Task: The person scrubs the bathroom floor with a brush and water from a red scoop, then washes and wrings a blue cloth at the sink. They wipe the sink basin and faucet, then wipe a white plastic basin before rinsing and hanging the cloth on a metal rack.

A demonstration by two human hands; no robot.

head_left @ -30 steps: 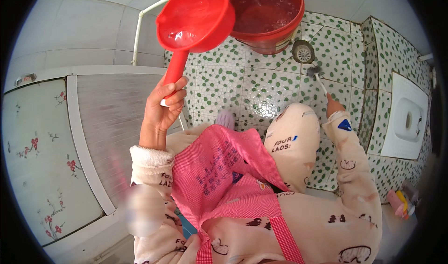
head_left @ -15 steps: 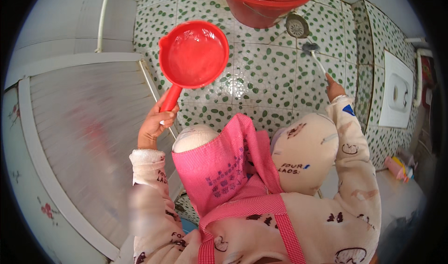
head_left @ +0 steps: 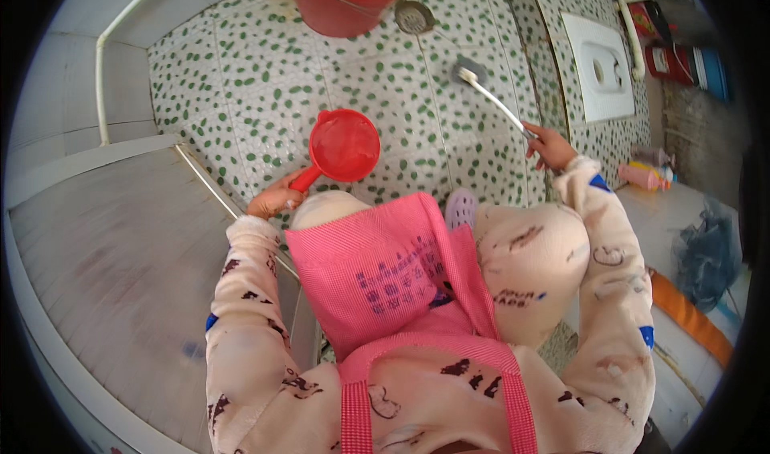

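Observation:
A round red water dipper (head_left: pixel 345 145) hangs in front of my left knee, its bowl facing up. My left hand (head_left: pixel 277 198) is closed round its short handle. Inside the bowl is a glossy surface, and I cannot tell how much water it holds. Over on the right, my right hand (head_left: pixel 551 147) grips the end of a brush (head_left: pixel 499 103) with a long white handle. The brush's dark grey head points away from me, at or just above the wet tiled floor (head_left: pixel 265 77); whether it touches cannot be told.
A large red bucket (head_left: pixel 341 5) stands at the far side, beside a round floor drain (head_left: pixel 414 17). To the right, a white squat toilet (head_left: pixel 573 61) sits on a raised tiled step. A grey panel (head_left: pixel 104 277) lines my left. Small plastic bottles (head_left: pixel 642 176) lie at the right.
The dipper has gone down and away from my head, looking smaller, its handle still in my left hand. The brush head has shifted away from the drain toward the right. My view has turned rightward.

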